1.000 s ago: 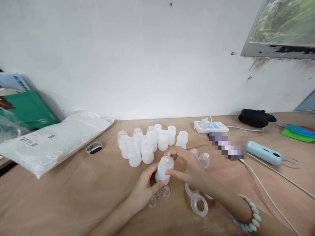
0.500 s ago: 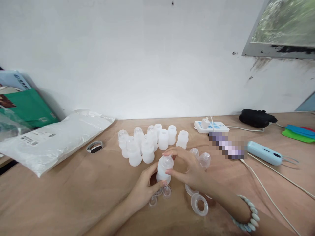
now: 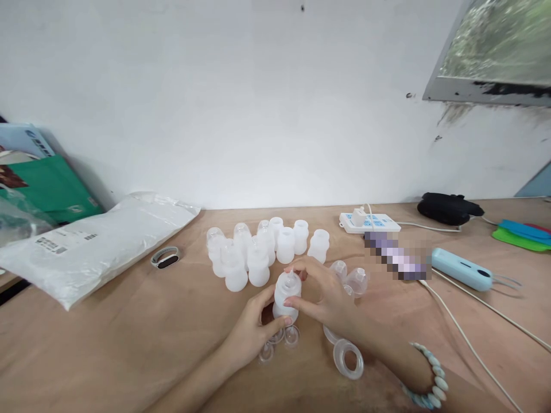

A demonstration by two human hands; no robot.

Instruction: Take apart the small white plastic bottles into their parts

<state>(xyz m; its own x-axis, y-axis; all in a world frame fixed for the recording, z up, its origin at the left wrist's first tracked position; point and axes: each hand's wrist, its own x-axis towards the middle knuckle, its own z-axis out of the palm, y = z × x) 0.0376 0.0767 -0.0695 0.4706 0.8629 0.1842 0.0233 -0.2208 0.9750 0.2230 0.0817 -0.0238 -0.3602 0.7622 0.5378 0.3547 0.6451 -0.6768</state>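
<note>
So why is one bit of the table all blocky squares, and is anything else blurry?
Head view: a pixelated patch hides whatever lies beside the power strip; the rest is fairly sharp, though the white bottles blend together in soft, even light; only faint shadows sit under the left hand and right hand around the held bottle.

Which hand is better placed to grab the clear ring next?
Probably right: the right hand is nearer the clear ring, pinching just the bottle top, while the left hand holds its base.

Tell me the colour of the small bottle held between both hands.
Translucent milky white; the bottle shows best in the head view.
</note>
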